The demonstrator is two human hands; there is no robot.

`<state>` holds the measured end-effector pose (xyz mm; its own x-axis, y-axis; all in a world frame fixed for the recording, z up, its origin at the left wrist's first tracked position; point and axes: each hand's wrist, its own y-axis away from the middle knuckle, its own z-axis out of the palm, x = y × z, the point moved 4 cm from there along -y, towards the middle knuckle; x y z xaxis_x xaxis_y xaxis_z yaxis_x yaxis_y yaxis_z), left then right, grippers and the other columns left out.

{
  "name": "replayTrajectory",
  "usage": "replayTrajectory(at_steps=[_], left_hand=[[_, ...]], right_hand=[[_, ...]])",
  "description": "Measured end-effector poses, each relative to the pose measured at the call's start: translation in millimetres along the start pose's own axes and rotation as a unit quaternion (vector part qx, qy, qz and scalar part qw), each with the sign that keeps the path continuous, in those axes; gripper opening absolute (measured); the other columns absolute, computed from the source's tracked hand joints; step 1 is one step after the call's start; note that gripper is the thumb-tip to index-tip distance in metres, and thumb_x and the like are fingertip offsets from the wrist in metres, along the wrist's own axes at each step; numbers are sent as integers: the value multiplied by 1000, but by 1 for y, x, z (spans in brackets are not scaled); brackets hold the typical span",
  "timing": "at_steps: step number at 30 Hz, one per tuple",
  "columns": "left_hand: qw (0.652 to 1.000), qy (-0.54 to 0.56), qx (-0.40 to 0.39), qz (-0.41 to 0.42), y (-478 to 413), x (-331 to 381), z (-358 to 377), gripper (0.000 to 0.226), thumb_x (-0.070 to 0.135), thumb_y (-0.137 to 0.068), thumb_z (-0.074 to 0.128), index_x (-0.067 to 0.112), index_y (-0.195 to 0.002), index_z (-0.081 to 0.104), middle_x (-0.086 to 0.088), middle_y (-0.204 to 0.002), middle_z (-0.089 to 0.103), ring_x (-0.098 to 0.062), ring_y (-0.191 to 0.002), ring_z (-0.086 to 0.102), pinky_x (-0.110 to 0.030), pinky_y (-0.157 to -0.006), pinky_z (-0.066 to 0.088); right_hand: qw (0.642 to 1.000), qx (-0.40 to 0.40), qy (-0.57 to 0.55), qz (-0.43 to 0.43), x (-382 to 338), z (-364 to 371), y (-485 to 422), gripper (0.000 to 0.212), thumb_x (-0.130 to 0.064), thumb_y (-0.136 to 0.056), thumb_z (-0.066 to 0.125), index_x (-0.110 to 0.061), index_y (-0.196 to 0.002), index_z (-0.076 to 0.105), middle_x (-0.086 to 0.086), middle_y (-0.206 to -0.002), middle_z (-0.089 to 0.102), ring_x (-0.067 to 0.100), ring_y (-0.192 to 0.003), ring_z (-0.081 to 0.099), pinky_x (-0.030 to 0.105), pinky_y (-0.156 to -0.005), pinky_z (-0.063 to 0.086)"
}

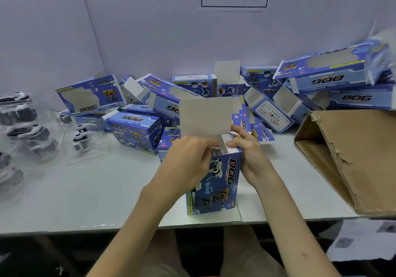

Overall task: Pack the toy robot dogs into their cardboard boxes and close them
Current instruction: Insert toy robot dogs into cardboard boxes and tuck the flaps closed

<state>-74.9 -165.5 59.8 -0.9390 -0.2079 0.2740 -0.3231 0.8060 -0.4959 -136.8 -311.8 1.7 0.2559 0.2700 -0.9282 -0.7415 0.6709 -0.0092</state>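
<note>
A blue "DOG" cardboard box (216,182) stands on end near the table's front edge, its top open and its grey lid flap (205,117) raised. My left hand (188,161) grips the box's upper left side, fingers at the opening. My right hand (248,152) holds the upper right edge, fingertips on a small side flap. Something dark, partly hidden, sits inside the opening (216,151). Toy robot dogs in clear plastic trays (27,131) lie at the far left.
Many blue boxes (132,131), several with open flaps, are piled along the back wall. A large brown carton (360,154) lies on its side at the right. The white table's front edge (107,227) runs just below the held box.
</note>
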Motion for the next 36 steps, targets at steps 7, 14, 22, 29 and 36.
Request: replayTrajectory(at_steps=[7,14,22,29,36], left_hand=[[973,-224,-45,15,10,33,30,76,69,-93,14,18,-146,33,-1,-120,55,-25,-97,57,-35,-88,40],[982,-182,-29,28,10,24,30,71,70,-93,26,23,-143,41,5,-141,52,-22,-109,60,-35,-93,43],[987,-146,-31,54,12,25,28,73,71,-90,38,26,-147,35,6,-120,68,-22,-102,64,-37,-92,43],[989,-137,-27,53,8,22,25,52,53,-96,49,25,-140,46,5,-111,72,-26,-99,65,-39,-95,43],[989,-134,-32,43,5,12,26,45,28,-101,53,34,-143,40,5,-109,72,-26,-97,60,-37,-94,41]], right_hand=[[980,-1,199,-24,-20,-4,-3,31,5,-84,58,-18,-104,65,7,-98,70,19,-81,65,29,-67,53],[991,-85,93,45,-16,-8,-10,36,8,-84,51,-14,-111,60,6,-98,71,21,-86,67,34,-78,49],[999,9,33,7,7,-20,-16,33,-33,-81,73,-18,-110,73,3,-107,75,24,-105,69,42,-95,52],[970,29,219,-102,-45,-13,-29,25,-17,-102,49,-16,-94,73,2,-94,76,16,-84,70,25,-74,52],[923,-154,313,-161,-99,34,-45,27,-31,-102,52,-21,-95,76,-5,-97,75,10,-88,68,26,-75,54]])
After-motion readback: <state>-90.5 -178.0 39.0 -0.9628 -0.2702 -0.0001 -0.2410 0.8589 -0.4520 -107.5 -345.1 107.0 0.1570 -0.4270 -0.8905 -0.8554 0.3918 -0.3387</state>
